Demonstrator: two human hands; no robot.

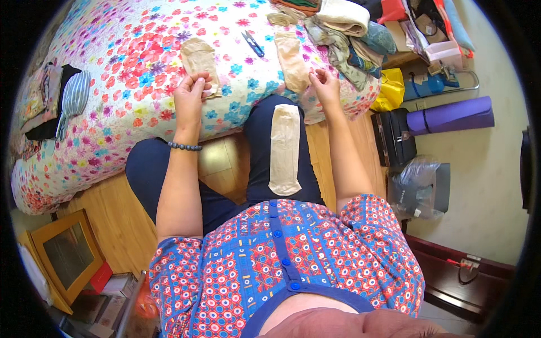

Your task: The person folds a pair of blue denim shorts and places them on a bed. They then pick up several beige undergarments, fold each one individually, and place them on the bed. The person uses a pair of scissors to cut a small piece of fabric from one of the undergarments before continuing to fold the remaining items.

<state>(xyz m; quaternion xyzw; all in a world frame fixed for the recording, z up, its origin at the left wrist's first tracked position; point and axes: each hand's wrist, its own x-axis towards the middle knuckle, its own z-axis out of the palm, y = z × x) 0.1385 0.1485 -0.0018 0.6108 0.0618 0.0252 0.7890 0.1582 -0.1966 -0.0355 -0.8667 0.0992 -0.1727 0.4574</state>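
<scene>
My left hand [191,91] is closed at the lower end of a beige sock [199,56] of thin cloth lying on the flowered bedspread; fingers and thumb are together over it. My right hand [326,90] is beside the lower end of a second beige sock [292,61], its fingers loosely bent and apart, with nothing seen in them. A third one, a paler beige sock [285,149], lies flat and lengthwise on my dark trouser leg. Between the two socks on the bed are small thread snips [253,44] with dark blue handles.
Folded clothes [344,42] are piled on the bed's far right, more clothes [51,101] at its far left. Right of the bed are a yellow bag [387,90], a black case [394,137] and a rolled purple mat [451,115]. A wooden frame [67,256] leans lower left.
</scene>
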